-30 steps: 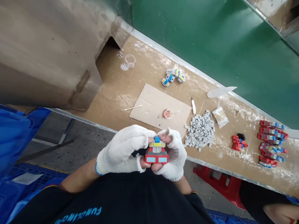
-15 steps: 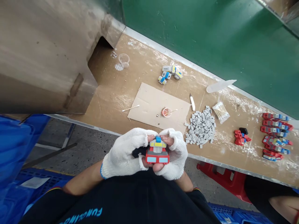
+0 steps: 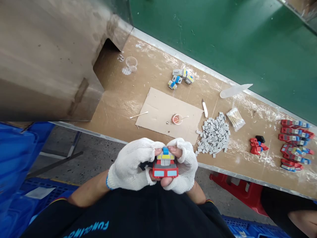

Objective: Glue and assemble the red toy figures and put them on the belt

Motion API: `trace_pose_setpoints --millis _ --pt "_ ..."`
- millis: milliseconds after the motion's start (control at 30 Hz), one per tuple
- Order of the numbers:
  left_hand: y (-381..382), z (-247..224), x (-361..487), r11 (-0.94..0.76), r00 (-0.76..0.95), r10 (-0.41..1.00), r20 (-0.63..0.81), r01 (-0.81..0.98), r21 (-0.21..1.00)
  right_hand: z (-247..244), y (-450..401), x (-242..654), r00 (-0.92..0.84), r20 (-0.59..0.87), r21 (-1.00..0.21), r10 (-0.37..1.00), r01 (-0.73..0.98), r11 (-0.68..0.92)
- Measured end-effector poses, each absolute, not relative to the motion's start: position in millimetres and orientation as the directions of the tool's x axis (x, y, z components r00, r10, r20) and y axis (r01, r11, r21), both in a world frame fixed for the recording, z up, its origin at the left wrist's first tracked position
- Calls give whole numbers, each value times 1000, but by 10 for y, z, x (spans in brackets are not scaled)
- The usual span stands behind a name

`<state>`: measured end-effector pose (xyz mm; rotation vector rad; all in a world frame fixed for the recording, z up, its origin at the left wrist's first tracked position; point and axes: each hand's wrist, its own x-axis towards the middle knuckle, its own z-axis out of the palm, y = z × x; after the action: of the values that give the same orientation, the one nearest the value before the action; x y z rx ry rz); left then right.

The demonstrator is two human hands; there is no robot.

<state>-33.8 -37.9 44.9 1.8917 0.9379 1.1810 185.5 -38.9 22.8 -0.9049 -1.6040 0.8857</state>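
Both hands wear white knit gloves with bare fingertips. Between them, close to my body, is a red, grey and blue toy robot body (image 3: 165,163) with two light-blue window panels and a yellow-marked grey part. My left hand (image 3: 135,164) grips its left side, and my right hand (image 3: 182,165) grips the right. The fingers of both are closed, tips at the top and underneath; the toy's far side is hidden. Beyond the hands, a cardboard sheet (image 3: 158,109) carries a small clear cup (image 3: 176,119) with reddish contents and a cotton swab (image 3: 139,114).
Right of the cardboard lie a heap of small grey parts (image 3: 215,135), a white-handled knife (image 3: 204,108) and a bag of swabs (image 3: 235,119). Grey-blue toy parts (image 3: 177,79) sit behind it. Red toy pieces (image 3: 292,145) line the far right. A metal housing (image 3: 49,66) stands at left.
The toy has shifted slightly down and left in view, with both hands still around it. The table things appear in nearly the same places.
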Motion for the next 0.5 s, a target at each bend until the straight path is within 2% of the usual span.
trace_pose_setpoints --millis 367,433,500 --pt "-370 452 -313 -473 326 858 398 197 859 188 -442 1882 -192 377 -914 906 80 398" --pt "-354 446 -306 -484 310 855 415 190 854 199 -445 1885 -180 306 -946 935 55 320" --pt "-333 429 -321 -516 275 845 459 190 835 231 -431 1886 -175 164 -986 971 -17 163"
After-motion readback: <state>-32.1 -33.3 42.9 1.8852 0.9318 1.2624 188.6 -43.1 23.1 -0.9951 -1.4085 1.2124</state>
